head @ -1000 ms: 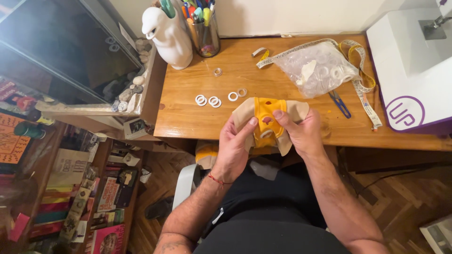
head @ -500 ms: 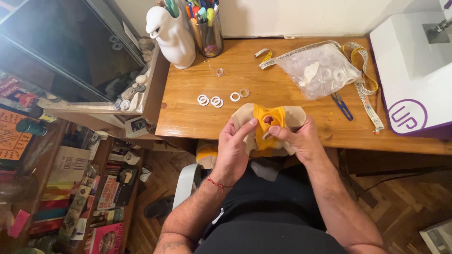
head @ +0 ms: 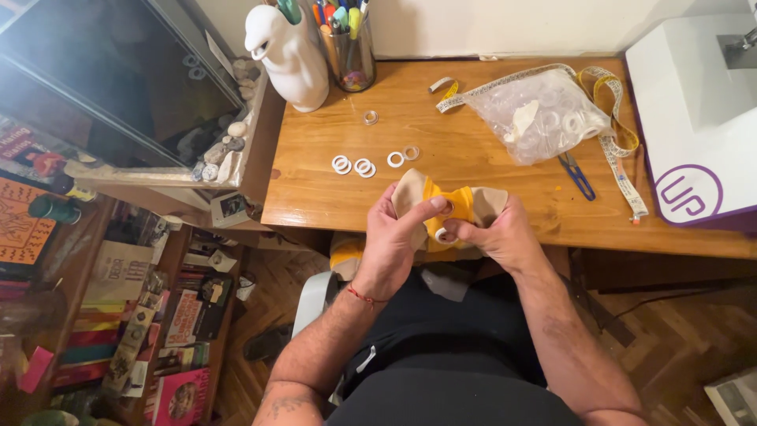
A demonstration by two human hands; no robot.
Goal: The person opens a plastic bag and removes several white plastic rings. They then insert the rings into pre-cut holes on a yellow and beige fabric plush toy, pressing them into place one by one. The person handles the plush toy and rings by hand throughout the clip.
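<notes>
Head view. Both hands met at the near edge of the wooden desk (head: 489, 189), holding a small yellow and beige fabric piece (head: 465, 203) between them, just above the person's lap. The left hand (head: 394, 241) gripped the fabric's left side, its thumb pressed flat across the yellow middle and the remaining fingers curled behind the beige flap. The right hand (head: 501, 237) gripped the right side, thumb and forefinger pinched on the fabric beside a small white ring (head: 441, 235) at its lower edge; whether that ring was fixed to the fabric could not be told. Farther back on the desk lay a row of loose white rings (head: 364, 166), well apart from the hands. A clear plastic bag of rings (head: 544, 118) lay to the right, with a yellow measuring tape (head: 623, 170) draped around it and blue thread snips (head: 577, 175) just beside it. A white sewing machine (head: 698, 118) stood at the far right, a white jug (head: 288, 55) and a pen cup (head: 351, 51) at the back
</notes>
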